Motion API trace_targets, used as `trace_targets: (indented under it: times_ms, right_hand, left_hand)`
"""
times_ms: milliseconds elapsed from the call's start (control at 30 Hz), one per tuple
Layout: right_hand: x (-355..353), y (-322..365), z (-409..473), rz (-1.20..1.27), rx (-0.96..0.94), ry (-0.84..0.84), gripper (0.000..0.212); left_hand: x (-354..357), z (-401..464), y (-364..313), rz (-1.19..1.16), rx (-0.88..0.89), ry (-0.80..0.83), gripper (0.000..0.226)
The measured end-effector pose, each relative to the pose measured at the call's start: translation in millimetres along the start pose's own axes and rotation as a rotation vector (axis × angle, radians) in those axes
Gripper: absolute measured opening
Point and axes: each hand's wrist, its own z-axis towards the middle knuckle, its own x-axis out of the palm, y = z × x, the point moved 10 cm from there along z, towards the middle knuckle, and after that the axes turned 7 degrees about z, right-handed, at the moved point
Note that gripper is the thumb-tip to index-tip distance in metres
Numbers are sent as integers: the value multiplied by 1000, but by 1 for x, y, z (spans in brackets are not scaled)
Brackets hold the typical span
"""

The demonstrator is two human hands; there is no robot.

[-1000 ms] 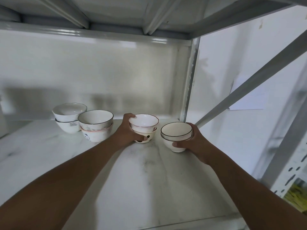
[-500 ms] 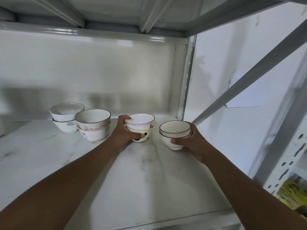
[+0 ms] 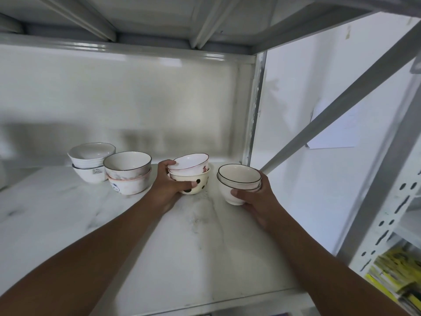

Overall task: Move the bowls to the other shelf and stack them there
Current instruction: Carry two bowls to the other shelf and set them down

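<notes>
The shelf (image 3: 68, 224) is a smooth white board with faint grey marble veining, framed by glossy grey-white metal posts and beams. Four pairs of glazed ceramic bowls stand or hang along its back half.

The left hand (image 3: 168, 188) grips a stacked pair in the middle of the shelf: the thumb curls across the front of the dotted bowl (image 3: 193, 182), cream with large black dots, and the fingers wrap behind the red-rimmed bowl (image 3: 190, 164) nested in it. The red-rimmed bowl now leans toward the left, whereas half a second ago it sat level. It carries a red character on its side, too small to read.

The right hand (image 3: 257, 199) holds another nested pair near the right back corner, thumb pressed on the front of the white bowl (image 3: 232, 195), fingers curled round the far side. The black-rimmed bowl (image 3: 239, 176) sits inside it. This pair looks lifted slightly off the shelf compared with before.

Toward the back left stand a ribbed white bowl (image 3: 91, 155) on a bowl with a small printed label (image 3: 90, 175), its text illegible, and just beside them a dark-rimmed bowl (image 3: 127, 164) resting in a pink-rimmed bowl (image 3: 131, 184) with a small blue mark. Both pairs are where they were.
</notes>
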Motion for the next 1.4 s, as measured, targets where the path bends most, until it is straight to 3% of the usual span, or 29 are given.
trace_targets:
  times_ms: [167, 467, 633, 867, 1033, 1233, 1400]
  right_hand:
    - [11, -3, -1, 47, 19, 6, 87]
    - [34, 4, -17, 118, 31, -8, 71]
    - [48, 15, -33, 115, 15, -27, 74]
    - [68, 33, -68, 51, -36, -87, 69]
    - [80, 57, -108, -52, -91, -115, 59]
    - [69, 78, -173, -35, -134, -288, 90]
    - [57, 110, -239, -106, -188, -389, 67]
  left_hand:
    - [5, -5, -13, 1, 4, -12, 80]
    - [-1, -22, -28, -8, -8, -7, 78]
    - [-7, -33, -41, -3, 24, 31, 75]
    - [-9, -49, -58, -11, 16, 143, 87]
    - [3, -72, -74, -48, 20, 261, 83]
    - [35, -111, -79, -93, 12, 408, 81]
    - [78, -147, -76, -124, -11, 507, 71]
